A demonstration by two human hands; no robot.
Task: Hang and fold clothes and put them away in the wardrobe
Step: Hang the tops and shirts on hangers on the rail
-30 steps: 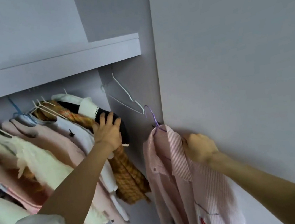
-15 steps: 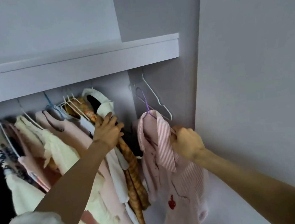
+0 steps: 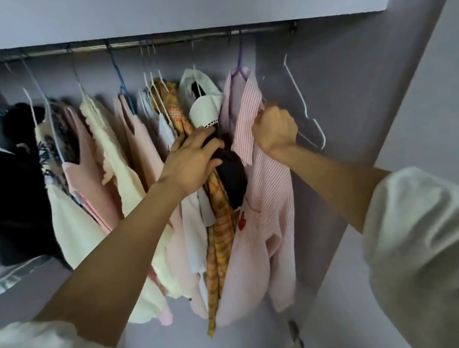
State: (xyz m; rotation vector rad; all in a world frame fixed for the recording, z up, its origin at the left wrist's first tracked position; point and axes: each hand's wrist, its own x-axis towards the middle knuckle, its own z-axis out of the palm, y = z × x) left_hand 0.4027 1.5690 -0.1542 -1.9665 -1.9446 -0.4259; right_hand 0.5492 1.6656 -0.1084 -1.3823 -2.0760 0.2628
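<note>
I see both arms reaching up and forward into the wardrobe, pale sleeves pushed back near the elbows. My left hand (image 3: 192, 161) lies palm-down with spread, slightly bent fingers pressing against the black garment (image 3: 232, 179) and the orange plaid piece (image 3: 218, 233), pushing the hung clothes toward 9 o'clock. My right hand (image 3: 275, 130) is curled into a fist, clutching the shoulder edge of the pink striped shirt (image 3: 260, 242) just below its collar.

That shirt hangs on a purple hanger (image 3: 241, 65) whose hook is on the rail (image 3: 205, 35), at the 3 o'clock end of the row. Its long axis runs straight down toward 6 o'clock, collar at 12, with a small red motif on the front. Touching it at 9 o'clock is the white-collared black garment, then the plaid, white, pink and cream pieces (image 3: 109, 148) packed close together. Further toward 9 o'clock hang dark clothes (image 3: 17, 200). At 3 o'clock of my right hand an empty white wire hanger (image 3: 305, 106) hangs tilted by the wardrobe's side panel (image 3: 356, 86)
</note>
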